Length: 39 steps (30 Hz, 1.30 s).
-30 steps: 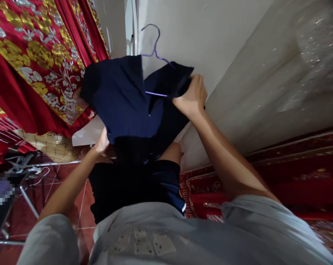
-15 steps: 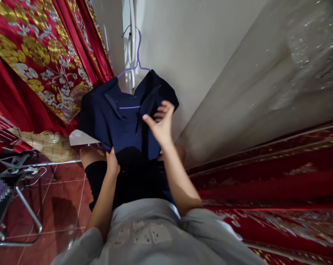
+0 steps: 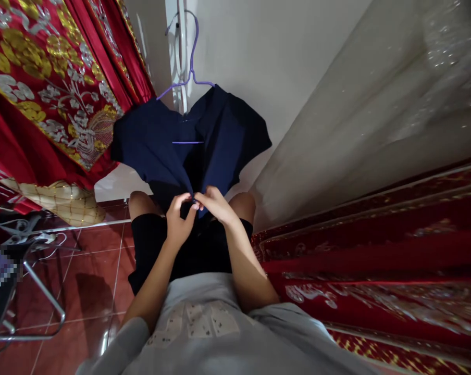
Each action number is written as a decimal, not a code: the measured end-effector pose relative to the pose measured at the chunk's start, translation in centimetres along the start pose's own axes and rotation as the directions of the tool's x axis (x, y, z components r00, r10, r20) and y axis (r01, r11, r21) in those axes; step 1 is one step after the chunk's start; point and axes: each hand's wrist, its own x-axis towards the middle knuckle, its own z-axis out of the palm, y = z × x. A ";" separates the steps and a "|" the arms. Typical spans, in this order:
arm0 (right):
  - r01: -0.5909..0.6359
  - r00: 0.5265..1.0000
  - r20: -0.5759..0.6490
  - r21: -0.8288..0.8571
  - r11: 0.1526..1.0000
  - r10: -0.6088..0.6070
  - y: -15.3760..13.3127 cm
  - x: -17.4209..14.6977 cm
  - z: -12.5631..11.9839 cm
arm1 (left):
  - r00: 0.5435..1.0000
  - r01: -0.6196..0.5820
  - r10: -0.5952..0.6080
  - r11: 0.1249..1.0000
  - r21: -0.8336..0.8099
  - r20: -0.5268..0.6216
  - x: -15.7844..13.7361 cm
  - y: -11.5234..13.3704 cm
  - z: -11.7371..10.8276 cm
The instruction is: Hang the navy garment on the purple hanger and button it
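Observation:
A dark navy shirt (image 3: 227,140) with short sleeves hangs in front of me on a purple hanger (image 3: 191,73), its front parted in a V at the neck. The hanger's lower bar shows through the opening. At the bottom of the V, my left hand (image 3: 178,219) pinches one front edge of the shirt. My right hand (image 3: 215,204) meets it there, thumb and fingers pinched on the other edge. The fingertips of both hands touch or nearly touch; a small dark spot lies between them, too small to make out.
Red cloth with gold and silver embroidery (image 3: 59,78) hangs at left, and a red embroidered cloth (image 3: 376,250) lies at right. A metal-legged chair (image 3: 44,291) stands on red floor tiles (image 3: 90,271). A pale wall (image 3: 274,52) rises behind the shirt.
My right hand has come down from the shirt's collar to its front edge. My left hand has moved right and up to meet it. The shirt's front edges are drawn together at the hands.

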 end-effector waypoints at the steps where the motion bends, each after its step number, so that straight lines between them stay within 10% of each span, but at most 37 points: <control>1: 0.015 1.000 -0.014 0.028 0.999 -0.015 -0.2 -0.4 0.2 | 0.999 0.035 -0.034 0.997 -0.062 0.029 0.0 0.2 0.7; 16: 0.353 0.935 -0.026 -0.029 0.935 -0.354 -0.4 -1.8 -0.5 | 0.990 0.102 -0.120 0.972 -0.213 -0.073 0.2 1.7 1.0; 31: 0.395 0.872 -0.250 -0.147 0.907 -0.421 0.5 -1.5 1.9 | 0.976 0.160 -0.183 0.970 -0.183 -0.118 -0.1 0.9 0.4; 39: 0.388 0.911 -0.089 -0.141 0.911 -0.402 0.2 -1.6 1.4 | 0.976 0.144 -0.171 0.970 -0.193 -0.132 -0.5 1.1 0.6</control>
